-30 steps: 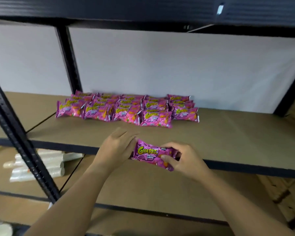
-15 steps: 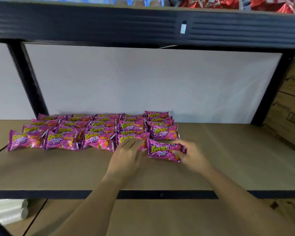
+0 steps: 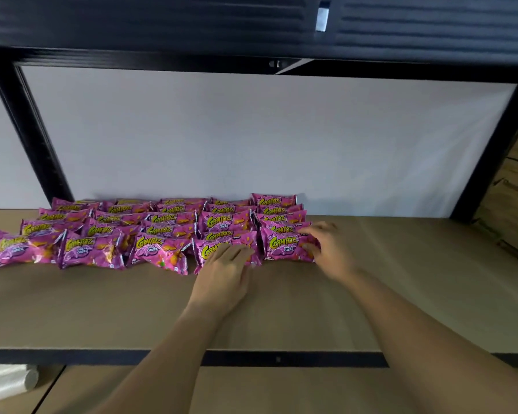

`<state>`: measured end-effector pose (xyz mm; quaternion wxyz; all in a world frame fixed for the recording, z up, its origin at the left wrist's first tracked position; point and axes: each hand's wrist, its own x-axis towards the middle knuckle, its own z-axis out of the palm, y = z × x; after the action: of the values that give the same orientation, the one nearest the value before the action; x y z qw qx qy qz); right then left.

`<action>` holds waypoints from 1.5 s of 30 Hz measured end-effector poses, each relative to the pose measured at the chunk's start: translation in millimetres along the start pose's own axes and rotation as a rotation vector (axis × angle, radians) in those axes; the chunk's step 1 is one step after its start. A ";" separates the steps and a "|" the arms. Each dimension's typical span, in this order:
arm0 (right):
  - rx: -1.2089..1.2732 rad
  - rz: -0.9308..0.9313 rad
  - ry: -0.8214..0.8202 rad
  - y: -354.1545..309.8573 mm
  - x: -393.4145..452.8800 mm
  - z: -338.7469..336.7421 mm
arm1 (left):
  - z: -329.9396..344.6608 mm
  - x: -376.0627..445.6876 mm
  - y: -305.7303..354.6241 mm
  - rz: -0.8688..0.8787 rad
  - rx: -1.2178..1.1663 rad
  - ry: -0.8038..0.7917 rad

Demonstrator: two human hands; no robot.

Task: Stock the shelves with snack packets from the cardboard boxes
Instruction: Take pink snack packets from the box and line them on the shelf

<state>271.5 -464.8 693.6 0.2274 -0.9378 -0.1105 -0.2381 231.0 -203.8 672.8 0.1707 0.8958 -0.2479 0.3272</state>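
Right hand (image 3: 326, 249): fingers on end packet (image 3: 287, 245), grasp unclear.
Left hand (image 3: 222, 270): flat on neighbour packet (image 3: 219, 249).
Risk: nudging disorders rows.

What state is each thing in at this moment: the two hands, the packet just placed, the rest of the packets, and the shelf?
Left hand: fingers straight, resting flat on a front-row packet.
Right hand: fingers loosely curved, touching the end of the rightmost front packet.
Rightmost front packet: lying flat on the board, in line with the front row.
Pink packets: lying in overlapping rows, labels up.
Shelf board: its right part bare.
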 end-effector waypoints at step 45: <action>0.092 0.280 -0.537 -41.8 -438.5 331.5 | 188.0 -496.7 -21.8 -0.397 -0.212 -0.514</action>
<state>11.6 -312.9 231.7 0.2630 -0.9620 -0.0469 0.0573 8.1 -108.7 199.8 0.2551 0.9570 -0.1361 0.0233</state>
